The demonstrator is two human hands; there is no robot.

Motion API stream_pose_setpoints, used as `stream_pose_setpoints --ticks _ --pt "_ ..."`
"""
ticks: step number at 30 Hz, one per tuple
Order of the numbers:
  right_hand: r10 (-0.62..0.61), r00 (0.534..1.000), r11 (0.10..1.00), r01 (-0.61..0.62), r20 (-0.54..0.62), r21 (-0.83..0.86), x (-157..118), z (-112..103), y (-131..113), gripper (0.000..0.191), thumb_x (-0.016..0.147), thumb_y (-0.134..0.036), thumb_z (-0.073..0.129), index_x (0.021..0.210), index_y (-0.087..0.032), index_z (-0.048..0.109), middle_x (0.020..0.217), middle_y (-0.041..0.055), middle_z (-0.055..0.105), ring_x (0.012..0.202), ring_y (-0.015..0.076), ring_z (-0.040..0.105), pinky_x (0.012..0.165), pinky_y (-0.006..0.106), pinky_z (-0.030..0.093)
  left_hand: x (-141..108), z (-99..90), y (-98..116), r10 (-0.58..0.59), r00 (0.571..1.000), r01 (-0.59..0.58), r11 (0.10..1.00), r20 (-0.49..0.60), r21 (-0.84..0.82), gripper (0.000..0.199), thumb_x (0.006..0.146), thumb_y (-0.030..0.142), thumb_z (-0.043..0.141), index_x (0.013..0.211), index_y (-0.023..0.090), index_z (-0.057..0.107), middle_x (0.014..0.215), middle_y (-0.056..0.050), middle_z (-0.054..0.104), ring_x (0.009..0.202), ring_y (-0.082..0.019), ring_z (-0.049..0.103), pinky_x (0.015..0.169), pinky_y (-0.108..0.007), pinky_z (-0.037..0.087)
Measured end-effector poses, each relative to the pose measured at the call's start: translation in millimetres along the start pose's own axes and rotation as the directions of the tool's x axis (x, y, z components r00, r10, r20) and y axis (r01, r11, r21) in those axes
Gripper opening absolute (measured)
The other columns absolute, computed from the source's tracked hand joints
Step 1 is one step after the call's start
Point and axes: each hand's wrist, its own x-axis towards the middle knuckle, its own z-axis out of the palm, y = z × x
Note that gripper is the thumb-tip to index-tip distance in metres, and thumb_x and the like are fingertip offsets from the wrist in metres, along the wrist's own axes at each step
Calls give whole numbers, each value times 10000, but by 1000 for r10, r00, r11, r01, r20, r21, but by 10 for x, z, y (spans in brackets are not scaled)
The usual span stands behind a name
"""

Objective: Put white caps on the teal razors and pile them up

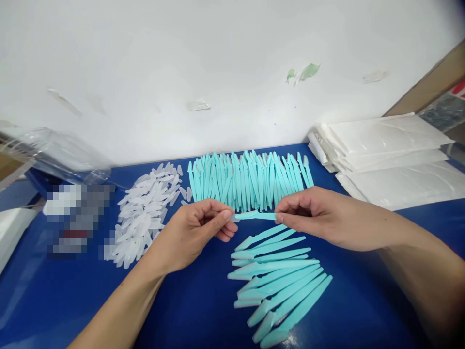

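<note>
On the table (174, 310) I see a row of eyebrow razors (250, 179) before the wall (218, 58), a heap of blade caps (143, 208) left of it, stacked packets (388, 140) to its right, and another razor group (283, 265) in front.

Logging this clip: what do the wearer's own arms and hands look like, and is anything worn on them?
The left hand and right hand are both gloveless. The left forearm and right forearm are bare as far as the picture shows them, with no sleeve in view. No watch, bracelet or ring shows, though some fingers are partly hidden.
</note>
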Motion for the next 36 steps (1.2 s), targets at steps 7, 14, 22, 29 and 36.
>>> stream_pose_setpoints --ticks 7,14,22,29,36 --pt "-12 1000 999 12 -10 33 -15 -29 23 261 997 -438 657 830 -237 654 719 -56 439 633 129 346 571 296 298 6 -9 10 76 987 -80 997 -138 -22 277 993 465 756 1014 189 743 871 -24 824 753 -142 762 730 -241 648" --pt "1 1000 1000 -1 -4 7 7 -43 34 263 998 -461 654 843 -248 664 715 -53 440 624 132 355 574 300 307 -29 25 13 117 983 -114 993 -141 32 270 999 461 744 1004 192 757 875 -30 829 767 -152 771 734 -242 654" --pt "-9 1000 1000 9 -8 0 13 -10 -3 280 1005 -477 639 848 -246 671 705 -51 453 615 128 365 558 289 307 -22 134 5 149 981 -139 986 -122 88 250 1022 442 712 1021 197 759 877 -25 828 778 -145 777 739 -224 654" --pt "4 1000 998 -4 -4 -57 21 49 -49 292 1000 -489 627 863 -241 695 683 -48 471 594 126 365 519 277 303 -21 215 -19 98 993 -92 992 -70 86 245 1027 448 693 1042 212 756 890 -14 820 786 -148 764 735 -234 623" --pt "-48 998 981 54 32 -188 -42 127 -120 279 1013 -391 590 792 -235 660 661 -50 553 579 119 414 528 277 322 -121 59 78 23 985 -93 905 172 415 200 1021 414 684 952 276 811 767 42 734 670 -115 595 592 -220 444"
